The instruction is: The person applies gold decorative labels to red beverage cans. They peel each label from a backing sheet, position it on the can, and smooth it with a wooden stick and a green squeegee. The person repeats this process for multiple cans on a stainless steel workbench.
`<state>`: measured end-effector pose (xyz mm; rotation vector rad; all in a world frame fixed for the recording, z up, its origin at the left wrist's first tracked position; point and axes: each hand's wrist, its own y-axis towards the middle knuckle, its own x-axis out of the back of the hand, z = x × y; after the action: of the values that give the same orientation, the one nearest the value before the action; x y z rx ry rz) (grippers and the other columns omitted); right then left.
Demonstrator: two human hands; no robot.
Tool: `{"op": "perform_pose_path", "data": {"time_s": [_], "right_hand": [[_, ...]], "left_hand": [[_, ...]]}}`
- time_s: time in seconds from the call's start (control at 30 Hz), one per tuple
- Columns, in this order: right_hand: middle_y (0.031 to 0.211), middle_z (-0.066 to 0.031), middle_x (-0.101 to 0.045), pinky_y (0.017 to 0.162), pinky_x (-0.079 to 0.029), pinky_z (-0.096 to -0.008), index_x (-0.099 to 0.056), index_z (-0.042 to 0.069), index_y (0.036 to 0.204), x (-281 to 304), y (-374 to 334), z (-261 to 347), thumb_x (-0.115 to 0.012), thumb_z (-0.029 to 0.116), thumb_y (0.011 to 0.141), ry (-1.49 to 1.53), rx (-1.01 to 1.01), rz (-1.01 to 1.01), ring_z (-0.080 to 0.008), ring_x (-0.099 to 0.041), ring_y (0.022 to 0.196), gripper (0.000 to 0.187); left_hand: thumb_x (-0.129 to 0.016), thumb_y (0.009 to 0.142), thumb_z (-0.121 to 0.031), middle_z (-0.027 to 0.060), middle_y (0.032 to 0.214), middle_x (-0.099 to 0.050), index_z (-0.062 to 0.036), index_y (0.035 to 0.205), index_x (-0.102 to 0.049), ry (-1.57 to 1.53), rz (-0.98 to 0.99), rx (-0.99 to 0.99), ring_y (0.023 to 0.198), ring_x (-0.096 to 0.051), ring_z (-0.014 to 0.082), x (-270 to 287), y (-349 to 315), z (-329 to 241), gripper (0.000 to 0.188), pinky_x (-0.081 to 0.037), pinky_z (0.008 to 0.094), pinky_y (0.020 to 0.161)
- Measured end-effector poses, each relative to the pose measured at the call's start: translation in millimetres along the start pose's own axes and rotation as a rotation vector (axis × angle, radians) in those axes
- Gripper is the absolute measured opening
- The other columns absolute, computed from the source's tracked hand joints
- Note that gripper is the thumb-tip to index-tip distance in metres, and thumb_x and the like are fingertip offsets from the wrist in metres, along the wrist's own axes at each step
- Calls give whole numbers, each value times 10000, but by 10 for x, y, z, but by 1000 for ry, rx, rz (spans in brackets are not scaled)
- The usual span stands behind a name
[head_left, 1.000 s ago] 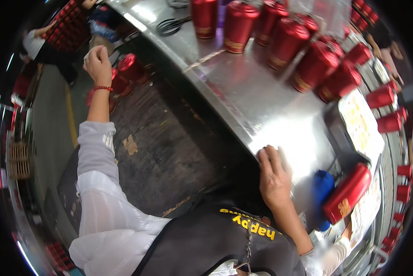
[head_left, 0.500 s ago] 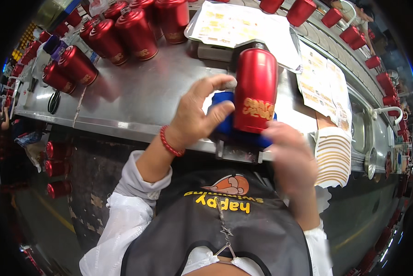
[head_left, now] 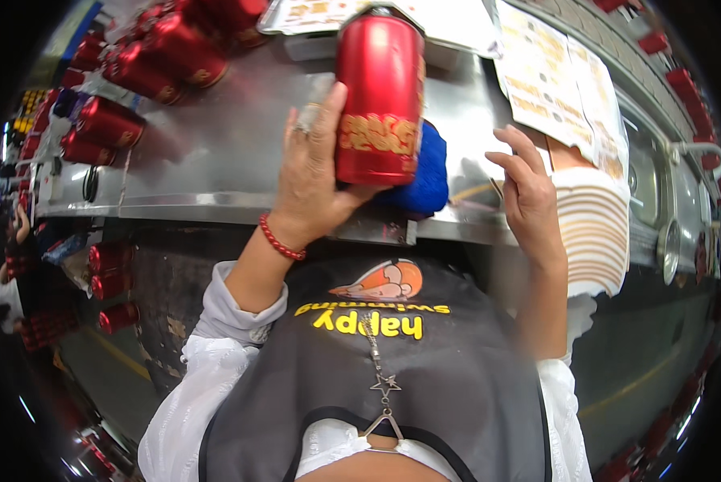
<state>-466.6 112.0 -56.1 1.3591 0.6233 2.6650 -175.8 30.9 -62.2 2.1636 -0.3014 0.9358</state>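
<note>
My left hand [head_left: 308,173], with a red bracelet at its wrist and pale wraps on the fingers, is closed against the left side and base of a red metallic bottle [head_left: 379,88]. Gold raised lettering runs round the lower part of this bottle, and its neck points away from me. Under and beside its base lies a blue cloth pad [head_left: 431,173] at the bench edge. To the right of the pad, my right hand [head_left: 531,189] hovers over the bench with fingers apart and bent, holding nothing that I can see.
Several red bottles [head_left: 187,50] stand at the far left of the metal bench [head_left: 228,153]. A tray with a printed sheet [head_left: 461,28] lies at the back. More printed sheets [head_left: 549,84] and a fanned stack of white strips [head_left: 593,229] are on the right, before a sink [head_left: 645,181].
My left hand has gone from beside the bottle to a hold on it. The bottle has shifted left off the middle of the blue pad. My right hand has drawn away to the right.
</note>
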Motion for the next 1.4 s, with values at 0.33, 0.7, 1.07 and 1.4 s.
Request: {"op": "perform_pose_path", "data": {"time_s": [0.33, 0.7, 1.07, 1.4], "right_hand": [[1090, -151, -603, 901, -484, -423, -652, 3, 900, -125, -119, 156, -743, 60, 773, -54, 101, 141, -351, -567, 1101, 165], [1171, -137, -614, 924, -468, -376, -651, 17, 895, 205, -143, 101, -693, -2, 816, 222, -225, 92, -313, -584, 1109, 91], [1157, -151, -566, 966, -460, -445, -630, 29, 884, -231, -181, 161, -736, 19, 765, -92, 80, 115, -368, -534, 1161, 159], [1219, -146, -598, 920, -483, -378, -662, 24, 901, 213, -92, 122, -710, -38, 829, -11, 50, -87, -319, -568, 1140, 107]], "left_hand": [[-727, 810, -595, 117, 1349, -600, -44, 1578, -210, -68, 2, -1, 1222, -584, 299, -89, -77, 69, 1078, -156, 645, 1153], [-731, 866, -497, 227, 1465, -463, -38, 1507, -353, -156, 2, -10, 1297, -457, 372, 46, -54, -100, 875, -286, 516, 1125], [-701, 914, -296, 245, 1427, -518, -64, 1240, -643, -75, -127, -116, 1294, -457, 386, 85, -53, -317, 405, -291, 497, 1149], [-693, 879, -147, 213, 1303, -603, -47, 1080, -700, -323, -6, -162, 1177, -534, 366, 123, 174, -827, 224, -411, 446, 1034]]}}
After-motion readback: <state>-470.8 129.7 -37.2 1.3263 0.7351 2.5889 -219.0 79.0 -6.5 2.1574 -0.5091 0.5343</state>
